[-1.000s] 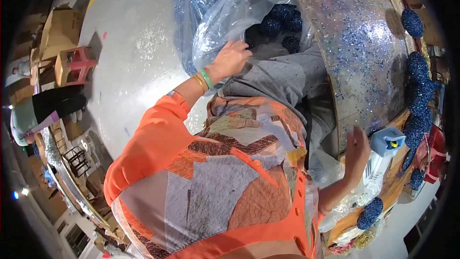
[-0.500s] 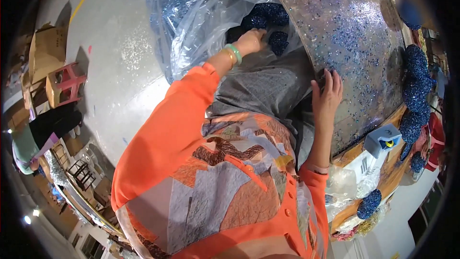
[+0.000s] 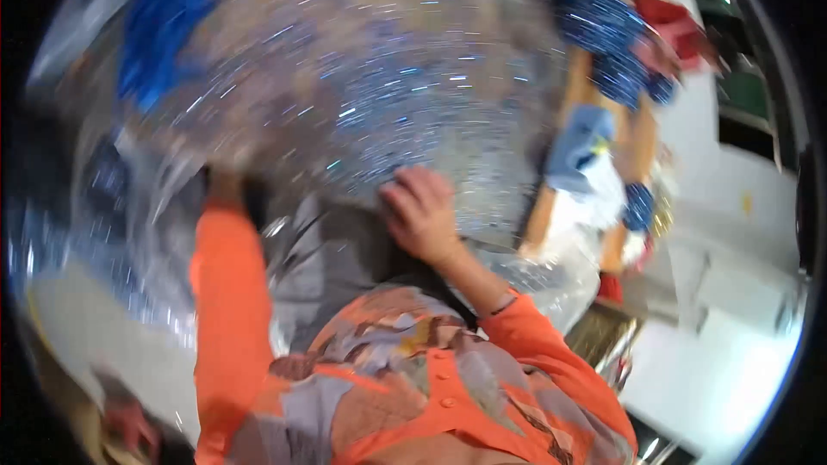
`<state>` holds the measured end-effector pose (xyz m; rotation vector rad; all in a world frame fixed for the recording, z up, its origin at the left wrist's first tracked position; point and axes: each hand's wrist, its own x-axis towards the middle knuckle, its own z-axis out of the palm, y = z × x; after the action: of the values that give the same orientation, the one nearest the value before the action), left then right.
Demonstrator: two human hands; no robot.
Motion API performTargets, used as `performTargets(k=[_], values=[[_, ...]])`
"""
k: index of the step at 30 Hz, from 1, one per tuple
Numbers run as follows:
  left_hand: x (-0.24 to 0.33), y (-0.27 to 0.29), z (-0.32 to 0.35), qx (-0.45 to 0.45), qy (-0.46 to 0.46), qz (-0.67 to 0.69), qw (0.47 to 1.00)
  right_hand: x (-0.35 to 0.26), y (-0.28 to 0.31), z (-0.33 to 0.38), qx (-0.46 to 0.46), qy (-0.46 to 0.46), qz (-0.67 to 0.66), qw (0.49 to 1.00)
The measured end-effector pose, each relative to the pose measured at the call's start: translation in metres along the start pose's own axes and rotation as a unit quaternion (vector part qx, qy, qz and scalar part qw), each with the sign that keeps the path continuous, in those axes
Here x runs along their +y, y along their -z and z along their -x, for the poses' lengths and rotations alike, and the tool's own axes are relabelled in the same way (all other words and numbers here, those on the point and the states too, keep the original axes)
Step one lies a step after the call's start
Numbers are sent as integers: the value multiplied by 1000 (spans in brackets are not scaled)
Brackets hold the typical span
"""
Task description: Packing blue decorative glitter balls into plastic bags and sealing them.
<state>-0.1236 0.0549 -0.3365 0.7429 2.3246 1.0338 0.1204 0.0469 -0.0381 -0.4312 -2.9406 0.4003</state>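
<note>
Motion blurs much of the view. My right hand [image 3: 422,213] rests at the near edge of a glitter-strewn board tabletop [image 3: 465,120], its fingers laid over the edge, holding nothing visible. At the left, my left hand [image 3: 226,185] reaches down beside the table edge, next to a clear plastic bag [image 3: 159,185]. Its fingers are smeared and hidden, so what they touch does not show. Dark glittery blue pieces [image 3: 103,172] show through the plastic. Grey cloth [image 3: 336,245] covers my lap between the two arms.
A bright blue bundle [image 3: 168,26] lies on the tabletop's far left. Along the right side are glittery blue pieces [image 3: 594,21], a blue-grey box [image 3: 581,146] and clear plastic wrap [image 3: 551,284]. A red stool [image 3: 129,422] stands at the lower left.
The whole view has swung to the right, so the tabletop now fills the upper middle. My left hand has gone from plain sight in the bag to being mostly hidden by the table edge.
</note>
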Motion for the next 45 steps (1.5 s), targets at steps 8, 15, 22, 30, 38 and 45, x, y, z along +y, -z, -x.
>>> performTargets(k=[8,15,22,30,38,45], values=[[92,-53,-7,-38,-83,128,987,-5,3,12,-9,-8,31,999],[11,-51,29,-25,-50,171,984,-4,4,13,-34,-12,20,999],[23,-67,15,-11,-82,262,961,-2,4,16,-37,-9,17,999],[82,-118,2,-13,-115,404,907,-7,3,16,-38,-13,-16,999],[64,-134,32,-41,-99,484,869,-6,1,16,-42,-11,-6,999],[17,-116,63,-52,-61,515,853,-4,3,17,-24,-12,3,1000]])
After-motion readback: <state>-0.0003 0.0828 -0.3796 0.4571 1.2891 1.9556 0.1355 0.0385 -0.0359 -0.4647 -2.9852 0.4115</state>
